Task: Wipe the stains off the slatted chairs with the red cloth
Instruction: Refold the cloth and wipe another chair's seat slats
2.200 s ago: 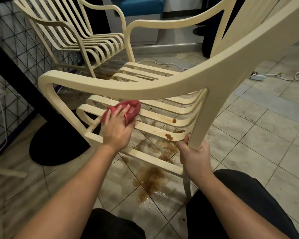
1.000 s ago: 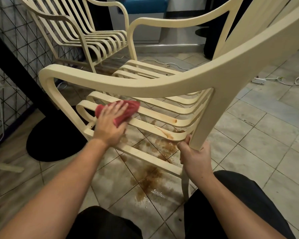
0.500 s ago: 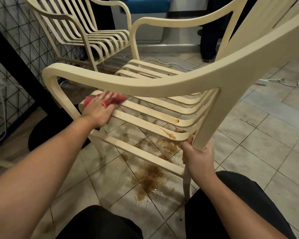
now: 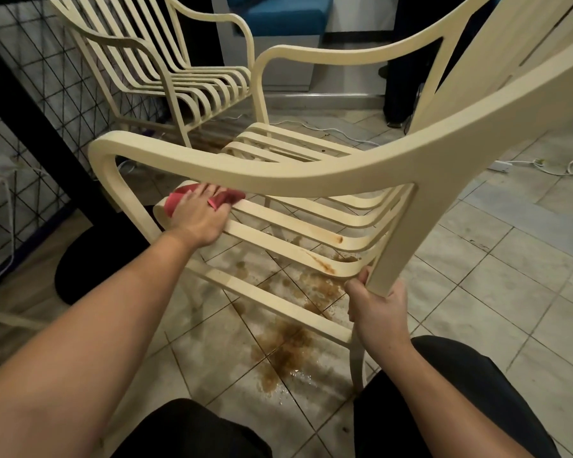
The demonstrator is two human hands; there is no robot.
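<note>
A cream slatted chair [image 4: 278,173] is tilted in front of me. My left hand [image 4: 196,216] presses the red cloth [image 4: 227,196] with spread fingers onto the seat slats near the front left, just under the armrest. My right hand [image 4: 376,309] grips the lower end of the chair's near armrest post. Brown stains [image 4: 321,264] streak the nearest slats at the right, and a smaller spot [image 4: 339,239] marks the slat behind. A second cream slatted chair [image 4: 166,77] stands behind at the left.
A brown wet spill [image 4: 288,342] spreads on the floor tiles under the chair. A black round base [image 4: 90,259] and a wire grid panel [image 4: 20,110] are at the left. A white power strip [image 4: 500,165] with cables lies at the right.
My left hand has slid the red cloth along the slats to the left and away from me, up under the armrest. My right hand has kept its grip on the chair.
</note>
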